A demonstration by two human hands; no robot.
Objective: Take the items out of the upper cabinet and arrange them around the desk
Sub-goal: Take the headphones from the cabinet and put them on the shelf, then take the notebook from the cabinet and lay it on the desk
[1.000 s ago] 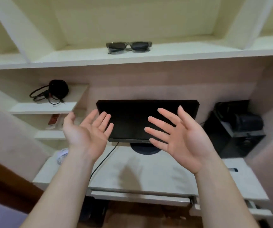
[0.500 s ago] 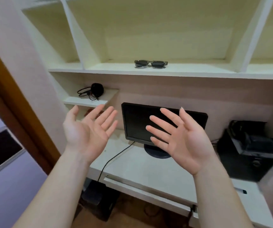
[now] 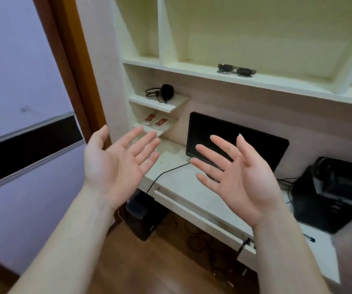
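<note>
Dark sunglasses [image 3: 236, 70] lie on the cream upper cabinet shelf [image 3: 277, 82], above the monitor. A black headset with a cord [image 3: 163, 92] rests on a small side shelf, and two red-and-white packs [image 3: 156, 120] lie on the shelf below it. My left hand [image 3: 115, 164] and my right hand [image 3: 236, 177] are raised palm-up in front of the white desk [image 3: 177, 172]. Both hands hold nothing, with fingers spread. They are well below and in front of the sunglasses.
A black monitor [image 3: 232, 136] stands on the desk with a cable running off the front edge. A black printer [image 3: 330, 196] sits at the right. A dark box [image 3: 143, 217] and cables lie on the wooden floor under the desk. A brown door frame [image 3: 69, 66] stands at left.
The view has swung left and back from the desk, bringing the door frame and floor into sight. Both hands stay raised, open and empty.
</note>
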